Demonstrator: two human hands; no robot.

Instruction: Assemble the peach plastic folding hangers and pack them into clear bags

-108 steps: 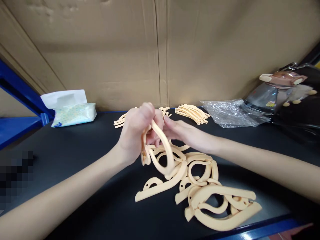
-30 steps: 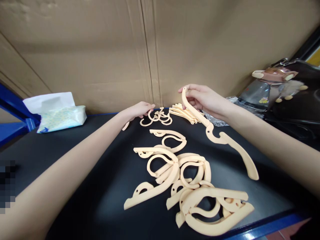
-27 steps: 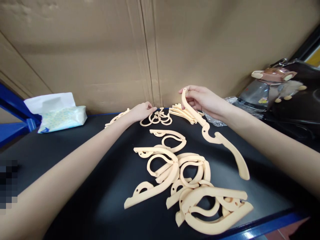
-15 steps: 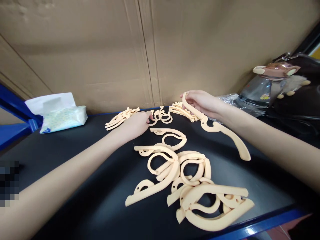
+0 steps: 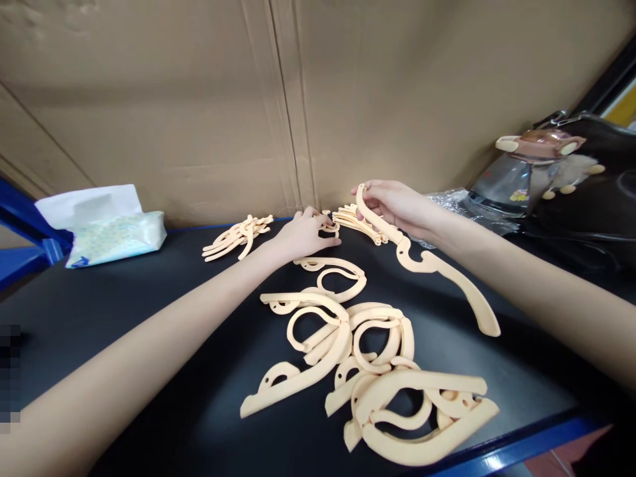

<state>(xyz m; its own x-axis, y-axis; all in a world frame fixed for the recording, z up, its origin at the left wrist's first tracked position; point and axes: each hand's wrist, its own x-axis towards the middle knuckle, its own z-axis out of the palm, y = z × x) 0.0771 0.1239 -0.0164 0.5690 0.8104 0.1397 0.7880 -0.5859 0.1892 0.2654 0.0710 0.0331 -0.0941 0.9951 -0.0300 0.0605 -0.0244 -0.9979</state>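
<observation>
My right hand (image 5: 392, 205) pinches the top end of a long cream plastic hanger arm (image 5: 432, 265), which hangs down over the black tabletop (image 5: 149, 318). My left hand (image 5: 303, 235) lies curled over a small cluster of cream hook rings (image 5: 330, 225) at the back of the table, fingers closed around one of them. In front of both hands lies a loose heap of cream hanger pieces (image 5: 372, 371). Two neat stacks of curved pieces sit at the back, one (image 5: 233, 237) left of my left hand and one (image 5: 358, 222) under my right hand.
A tissue pack (image 5: 104, 228) lies at the back left by a blue frame (image 5: 30, 238). Crumpled clear plastic (image 5: 462, 205) and a toy-topped bottle (image 5: 527, 165) on a dark bag are at the right. A cardboard wall (image 5: 298, 99) closes the back. A blue edge (image 5: 521, 450) borders the front.
My left hand has come back to the hook rings and closed on them. My right hand keeps the long arm up near the back stack, its lower end swinging slightly.
</observation>
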